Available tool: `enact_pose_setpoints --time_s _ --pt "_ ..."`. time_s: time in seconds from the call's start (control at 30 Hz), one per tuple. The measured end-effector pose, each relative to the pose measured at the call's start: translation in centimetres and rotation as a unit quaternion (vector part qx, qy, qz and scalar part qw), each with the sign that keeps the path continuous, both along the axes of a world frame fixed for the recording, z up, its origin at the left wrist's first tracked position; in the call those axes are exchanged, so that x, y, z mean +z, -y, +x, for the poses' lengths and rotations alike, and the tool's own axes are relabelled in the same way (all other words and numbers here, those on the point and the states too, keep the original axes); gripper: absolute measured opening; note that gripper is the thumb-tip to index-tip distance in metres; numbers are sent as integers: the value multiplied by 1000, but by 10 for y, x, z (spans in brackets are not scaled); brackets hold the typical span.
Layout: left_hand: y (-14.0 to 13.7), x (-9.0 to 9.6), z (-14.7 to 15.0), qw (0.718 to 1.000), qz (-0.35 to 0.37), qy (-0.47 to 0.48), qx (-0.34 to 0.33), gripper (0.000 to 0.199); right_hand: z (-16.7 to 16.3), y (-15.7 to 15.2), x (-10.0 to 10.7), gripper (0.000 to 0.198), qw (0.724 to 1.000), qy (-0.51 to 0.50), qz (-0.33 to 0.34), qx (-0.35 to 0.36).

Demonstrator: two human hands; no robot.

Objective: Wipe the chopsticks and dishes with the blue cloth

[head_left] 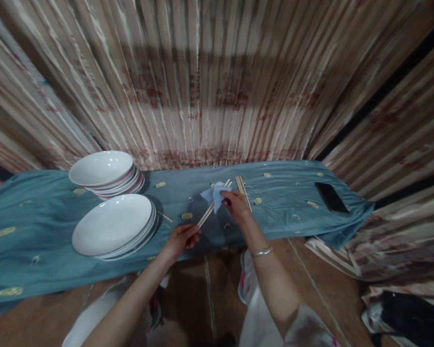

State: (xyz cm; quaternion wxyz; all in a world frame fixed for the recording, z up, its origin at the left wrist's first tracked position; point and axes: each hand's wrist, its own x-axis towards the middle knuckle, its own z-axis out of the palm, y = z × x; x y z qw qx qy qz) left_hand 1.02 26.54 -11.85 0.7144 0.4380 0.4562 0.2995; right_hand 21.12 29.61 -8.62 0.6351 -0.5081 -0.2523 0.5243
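My left hand (183, 237) is closed on the near ends of a pair of light wooden chopsticks (205, 215), which slant up and away to the right. Around their upper part, my right hand (236, 204) pinches a small light-blue cloth (217, 195). The chopstick tips poke out beyond the cloth. Just right of that hand, several more chopsticks (243, 192) lie side by side on the blue patterned tablecloth (202, 176). Another chopstick (165, 217) lies left of my hands, its far end hidden by the plates.
A stack of white plates (112, 225) stands at the left, with a stack of white bowls (103, 169) behind it. Toward the right end of the table lies a black phone (332, 197). Pleated curtains (217, 96) hang directly behind. A dark bag (408, 315) is at the lower right.
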Motion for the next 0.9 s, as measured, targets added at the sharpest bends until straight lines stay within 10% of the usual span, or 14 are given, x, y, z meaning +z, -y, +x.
enact_pose_setpoints --time_s 0.43,0.9 --pt "1 -2 1 1000 4 -3 -2 39 16 -1 4 23 998 -42 17 -32" --pt "-5 3 11 997 32 44 62 35 -43 11 -14 22 991 19 -10 130"
